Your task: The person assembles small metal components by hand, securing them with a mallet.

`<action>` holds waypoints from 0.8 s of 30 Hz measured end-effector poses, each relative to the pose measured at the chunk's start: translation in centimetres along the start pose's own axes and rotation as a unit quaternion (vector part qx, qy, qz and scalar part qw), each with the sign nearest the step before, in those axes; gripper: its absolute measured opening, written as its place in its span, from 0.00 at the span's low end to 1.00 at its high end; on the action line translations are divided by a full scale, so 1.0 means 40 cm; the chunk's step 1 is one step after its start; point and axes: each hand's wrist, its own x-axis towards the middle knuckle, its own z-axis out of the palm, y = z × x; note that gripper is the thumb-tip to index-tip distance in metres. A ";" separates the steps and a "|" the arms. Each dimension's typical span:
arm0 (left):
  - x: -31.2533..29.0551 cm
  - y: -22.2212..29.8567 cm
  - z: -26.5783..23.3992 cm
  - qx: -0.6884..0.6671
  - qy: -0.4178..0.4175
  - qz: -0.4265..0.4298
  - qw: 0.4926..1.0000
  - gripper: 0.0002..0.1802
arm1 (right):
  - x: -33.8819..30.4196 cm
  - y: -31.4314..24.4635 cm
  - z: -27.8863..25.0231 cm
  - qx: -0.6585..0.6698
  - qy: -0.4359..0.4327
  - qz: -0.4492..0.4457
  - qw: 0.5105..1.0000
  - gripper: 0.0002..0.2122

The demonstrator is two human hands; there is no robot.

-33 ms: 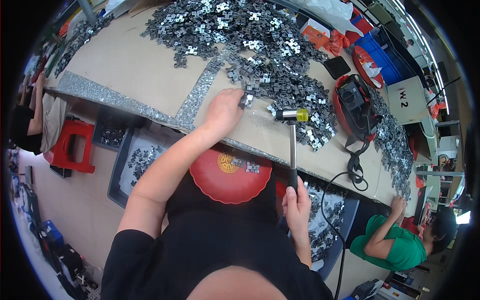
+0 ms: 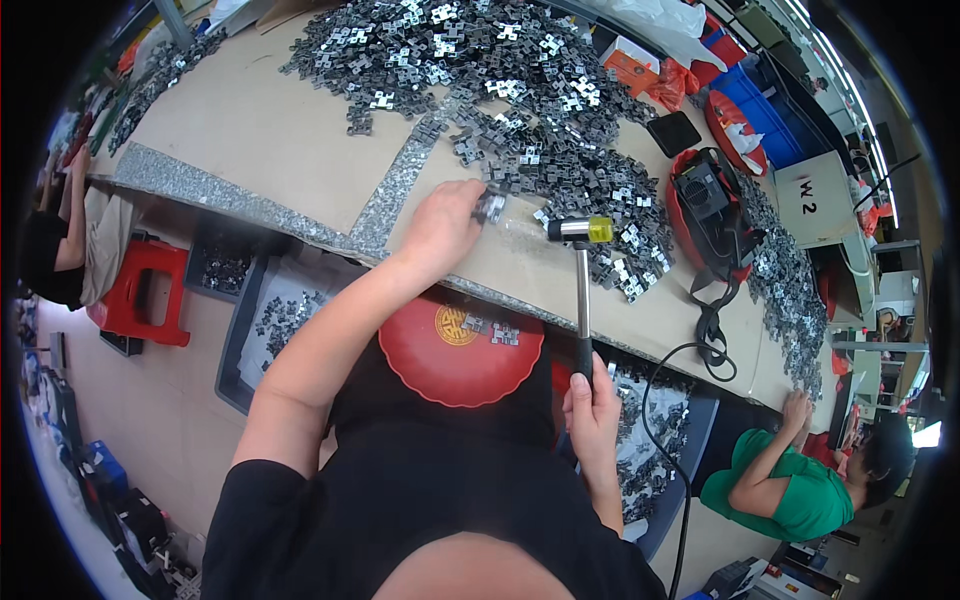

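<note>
My left hand (image 2: 442, 225) lies over the table near its front edge, fingers closed on a small silver hinge-like metal piece (image 2: 490, 207). That piece is blurred, and the fingers partly hide it. To the right, my right hand (image 2: 594, 405) is wrapped round the dark grip of a mallet (image 2: 584, 300). Its metal head, with a yellow striking face, hovers or rests just right of the held piece; which one I cannot tell. Beyond both hands spreads a large heap of similar metal pieces (image 2: 540, 110). A few more lie on a red scalloped plate (image 2: 460, 380) at my lap.
Right of the heap, a black corded device (image 2: 705, 195) sits in a red basin (image 2: 682, 235); its cable (image 2: 650, 420) hangs off the table. Grey bins (image 2: 240, 365) of metal pieces stand below. A person in green (image 2: 790, 485) works at right, and a red stool (image 2: 155, 295) stands at left.
My left hand has shifted slightly left with the metal piece, which is now blurred. The mallet head has moved a little left and up.
</note>
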 end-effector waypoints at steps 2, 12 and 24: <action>-0.021 0.008 -0.019 -0.047 -0.030 0.015 0.998 0.18 | 0.000 0.001 0.003 -0.040 -0.004 -0.015 0.999 0.18; -0.047 0.021 -0.010 -0.102 -0.095 0.052 0.989 0.23 | 0.016 -0.024 0.037 -0.205 -0.058 0.015 0.977 0.18; -0.058 0.034 0.008 -0.121 -0.049 0.036 0.991 0.35 | -0.001 -0.038 0.028 -0.121 0.066 -0.175 0.975 0.16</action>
